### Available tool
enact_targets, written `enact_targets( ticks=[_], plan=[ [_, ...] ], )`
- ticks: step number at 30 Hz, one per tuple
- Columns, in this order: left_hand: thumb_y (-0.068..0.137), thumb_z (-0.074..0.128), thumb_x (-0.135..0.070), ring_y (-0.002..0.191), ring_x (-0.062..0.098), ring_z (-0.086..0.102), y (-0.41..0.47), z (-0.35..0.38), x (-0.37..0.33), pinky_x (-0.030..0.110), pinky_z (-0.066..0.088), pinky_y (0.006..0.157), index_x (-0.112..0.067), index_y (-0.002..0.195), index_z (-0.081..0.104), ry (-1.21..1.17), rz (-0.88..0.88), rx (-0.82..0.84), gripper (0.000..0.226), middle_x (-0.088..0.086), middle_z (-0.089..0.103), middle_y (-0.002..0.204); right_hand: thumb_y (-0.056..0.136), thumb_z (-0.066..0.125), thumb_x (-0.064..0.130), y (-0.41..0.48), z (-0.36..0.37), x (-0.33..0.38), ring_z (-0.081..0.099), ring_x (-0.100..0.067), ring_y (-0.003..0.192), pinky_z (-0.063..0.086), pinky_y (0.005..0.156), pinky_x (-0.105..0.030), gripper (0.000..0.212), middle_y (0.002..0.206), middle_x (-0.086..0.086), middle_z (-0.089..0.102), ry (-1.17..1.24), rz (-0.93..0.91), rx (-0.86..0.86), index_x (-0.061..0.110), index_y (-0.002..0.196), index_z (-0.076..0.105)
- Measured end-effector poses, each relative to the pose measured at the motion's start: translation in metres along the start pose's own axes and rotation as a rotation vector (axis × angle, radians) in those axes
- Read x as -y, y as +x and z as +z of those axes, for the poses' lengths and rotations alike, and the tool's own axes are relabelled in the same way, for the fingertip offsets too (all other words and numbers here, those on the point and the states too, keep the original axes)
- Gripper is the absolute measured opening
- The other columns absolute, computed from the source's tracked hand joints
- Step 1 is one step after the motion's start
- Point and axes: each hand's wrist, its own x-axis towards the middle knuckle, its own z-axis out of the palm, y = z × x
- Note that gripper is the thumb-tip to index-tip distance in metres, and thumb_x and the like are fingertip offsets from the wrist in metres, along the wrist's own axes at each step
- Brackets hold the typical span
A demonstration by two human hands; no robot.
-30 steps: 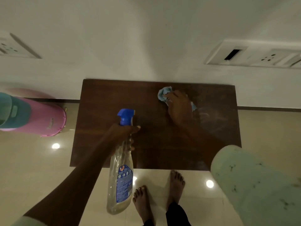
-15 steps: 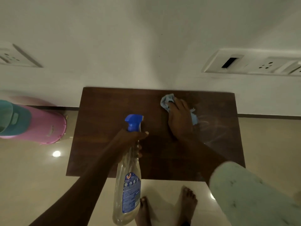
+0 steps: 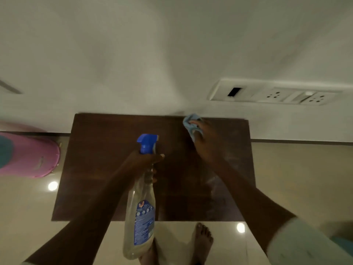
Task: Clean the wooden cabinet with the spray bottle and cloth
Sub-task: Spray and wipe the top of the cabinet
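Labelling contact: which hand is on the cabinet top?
The right hand, holding the blue cloth against the wooden cabinet near its far edge. The left hand only grips the spray bottle.

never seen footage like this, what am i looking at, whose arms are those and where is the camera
There is no machine here: a person is cleaning with bare hands. Every picture comes from one wide-angle camera worn on the person's head. It looks forward and down, so the arms reach in from the bottom. The dark brown rectangle is the top of the wooden cabinet, seen from above. The left hand grips a spray bottle by its neck, above the top. The right hand holds a light blue cloth against the top near its back edge. A pink bin stands to the left, sockets sit on the wall, and bare feet show below.
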Motion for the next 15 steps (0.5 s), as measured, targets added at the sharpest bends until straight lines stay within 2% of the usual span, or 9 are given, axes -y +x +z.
enact_targets(
  ticks=[1, 2, 3, 4, 6, 9, 11, 13, 15],
  plan=[
    [0.076, 0.073, -0.020, 0.069, 0.023, 0.060, 0.001, 0.013, -0.009, 0.038, 0.056, 0.060, -0.008, 0.109, 0.056, 0.016, 0.018, 0.054, 0.039, 0.011, 0.059, 0.082, 0.092, 0.053, 0.015, -0.006, -0.025, -0.007, 0.064, -0.011, 0.095, 0.051, 0.090, -0.033, 0.020, 0.103, 0.000, 0.068, 0.077, 0.077, -0.075, 0.013, 0.108, 0.066],
    [0.078, 0.072, -0.019, 0.067, 0.021, 0.059, -0.002, 0.028, -0.020, 0.036, 0.056, 0.058, -0.006, 0.109, 0.056, 0.022, 0.015, 0.069, 0.037, 0.010, 0.057, 0.080, 0.092, 0.055, 0.012, -0.010, -0.047, -0.014, 0.062, -0.003, 0.093, 0.050, 0.090, -0.025, 0.019, 0.101, 0.004, 0.066, 0.097, 0.137, -0.159, 0.011, 0.109, 0.065],
    [0.079, 0.071, -0.020, 0.065, 0.020, 0.058, -0.003, 0.045, -0.031, 0.036, 0.056, 0.058, -0.006, 0.108, 0.056, 0.031, 0.026, 0.070, 0.035, 0.009, 0.056, 0.077, 0.091, 0.057, 0.008, -0.014, -0.066, -0.017, 0.059, 0.002, 0.090, 0.046, 0.089, -0.013, 0.020, 0.100, 0.007, 0.064, 0.052, 0.169, -0.272, 0.009, 0.109, 0.065],
    [0.080, 0.070, -0.021, 0.063, 0.019, 0.058, -0.002, 0.058, -0.039, 0.035, 0.056, 0.058, -0.005, 0.107, 0.056, 0.050, 0.035, 0.076, 0.034, 0.008, 0.056, 0.075, 0.089, 0.057, 0.006, -0.019, -0.079, -0.024, 0.056, 0.000, 0.090, 0.042, 0.086, -0.008, 0.022, 0.100, 0.005, 0.063, -0.013, 0.202, -0.393, 0.006, 0.109, 0.066],
    [0.079, 0.071, -0.021, 0.059, 0.018, 0.059, 0.005, 0.078, -0.047, 0.035, 0.056, 0.058, -0.005, 0.102, 0.057, 0.041, 0.063, 0.124, 0.031, 0.007, 0.056, 0.070, 0.087, 0.055, 0.006, -0.027, -0.102, -0.040, 0.056, -0.012, 0.093, 0.040, 0.084, -0.015, 0.025, 0.100, -0.008, 0.065, -0.041, 0.271, -0.549, 0.001, 0.109, 0.065],
    [0.079, 0.070, -0.020, 0.056, 0.017, 0.057, 0.009, 0.104, -0.058, 0.036, 0.056, 0.060, -0.008, 0.091, 0.060, 0.026, 0.112, 0.167, 0.019, 0.005, 0.056, 0.068, 0.088, 0.058, 0.001, -0.032, -0.123, -0.064, 0.057, -0.014, 0.097, 0.044, 0.089, -0.021, 0.027, 0.105, -0.012, 0.065, -0.006, 0.286, -0.564, 0.001, 0.114, 0.063],
    [0.080, 0.069, -0.019, 0.058, 0.016, 0.057, 0.006, 0.117, -0.061, 0.033, 0.056, 0.059, -0.009, 0.090, 0.062, 0.036, 0.093, 0.203, 0.016, 0.005, 0.057, 0.068, 0.087, 0.058, -0.005, -0.039, -0.126, -0.069, 0.057, -0.012, 0.098, 0.044, 0.090, -0.016, 0.028, 0.104, -0.006, 0.063, 0.016, 0.247, -0.537, 0.001, 0.113, 0.064],
    [0.080, 0.069, -0.020, 0.061, 0.017, 0.058, 0.004, 0.128, -0.059, 0.032, 0.056, 0.059, -0.008, 0.095, 0.062, 0.082, 0.055, 0.216, 0.020, 0.004, 0.058, 0.069, 0.087, 0.058, -0.006, -0.039, -0.130, -0.071, 0.057, -0.011, 0.099, 0.044, 0.090, -0.012, 0.028, 0.104, -0.001, 0.061, 0.023, 0.238, -0.537, 0.001, 0.114, 0.063],
    [0.078, 0.071, -0.023, 0.066, 0.019, 0.060, -0.002, 0.134, -0.051, 0.034, 0.057, 0.062, -0.005, 0.102, 0.061, 0.158, 0.012, 0.166, 0.032, 0.006, 0.060, 0.074, 0.087, 0.058, -0.003, -0.037, -0.130, -0.070, 0.058, -0.014, 0.099, 0.045, 0.091, -0.014, 0.027, 0.105, -0.005, 0.063, 0.021, 0.244, -0.539, 0.000, 0.113, 0.064]
  ],
)
